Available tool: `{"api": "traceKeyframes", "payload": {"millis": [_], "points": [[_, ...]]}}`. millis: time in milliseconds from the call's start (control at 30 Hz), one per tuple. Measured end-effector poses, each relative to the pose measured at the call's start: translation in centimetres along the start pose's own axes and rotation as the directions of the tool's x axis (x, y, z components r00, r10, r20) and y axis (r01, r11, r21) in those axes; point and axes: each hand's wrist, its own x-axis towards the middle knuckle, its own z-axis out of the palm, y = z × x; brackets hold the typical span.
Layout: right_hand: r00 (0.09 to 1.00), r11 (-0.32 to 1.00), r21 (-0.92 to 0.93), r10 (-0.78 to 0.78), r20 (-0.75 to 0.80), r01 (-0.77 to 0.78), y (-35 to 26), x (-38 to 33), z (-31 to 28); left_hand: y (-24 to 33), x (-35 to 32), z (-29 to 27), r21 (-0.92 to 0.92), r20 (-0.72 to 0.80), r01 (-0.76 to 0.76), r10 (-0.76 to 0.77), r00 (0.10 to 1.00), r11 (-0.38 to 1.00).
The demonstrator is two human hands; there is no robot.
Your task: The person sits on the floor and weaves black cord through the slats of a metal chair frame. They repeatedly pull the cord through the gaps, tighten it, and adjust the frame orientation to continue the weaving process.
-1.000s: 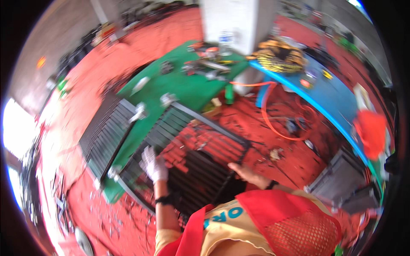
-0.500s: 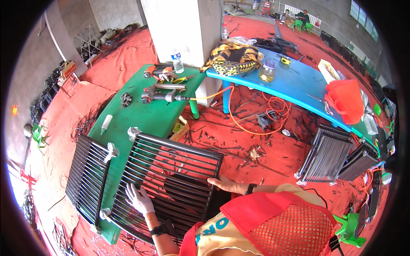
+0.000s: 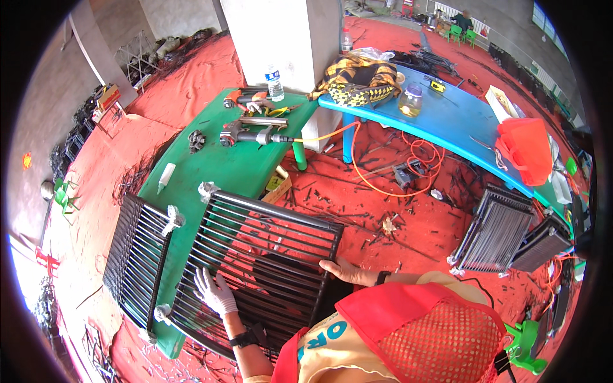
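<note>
A black slatted metal frame (image 3: 265, 214) is tilted between my body and the green table, its far left part over the tabletop. My left hand (image 3: 216, 293), in a white glove, lies on its slats with the fingers stretched out. At the frame's right edge, my bare right hand (image 3: 343, 270) grips the side bar, thumb on top; its other fingers are mostly hidden. Clear plastic wrap (image 3: 207, 189) covers the frame's far left corner. To the left, a second black slatted frame (image 3: 135, 258) rests along the green table's edge, also with wrapped corners.
On the green table (image 3: 211, 150) lie a power tool (image 3: 252, 135), a white squeeze bottle (image 3: 166, 177) and a water bottle (image 3: 274, 86). A blue table (image 3: 447, 121) holds a jar (image 3: 410, 101) and a red bag (image 3: 525, 150). An orange hose (image 3: 377, 198) crosses the littered red floor. More frames (image 3: 495, 226) stand right.
The whole view has shifted slightly, so things appear a little farther right and higher. Both hands keep about the same places on the slatted frame.
</note>
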Motion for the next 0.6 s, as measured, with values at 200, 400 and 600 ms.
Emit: {"api": "traceKeyframes", "payload": {"millis": [200, 400, 600], "points": [[0.998, 1.0, 0.004, -0.016, 0.054, 0.015, -0.3, -0.1, -0.3, 0.0, 0.0, 0.0, -0.029, -0.013, -0.004, 0.004, 1.0, 1.0], [0.99, 0.991, -0.114, 0.087, 0.109, -0.075, -2.5, -0.9, -0.9, -0.2, -0.1, 0.1, -0.034, -0.017, -0.011, 0.011, 1.0, 0.999], [0.957, 0.916, -0.316, -0.281, -0.063, 0.248, -3.9, -1.6, -1.1, 0.2, 0.1, -0.3, -0.028, -0.086, -0.082, 0.079, 0.993, 0.996]]}}
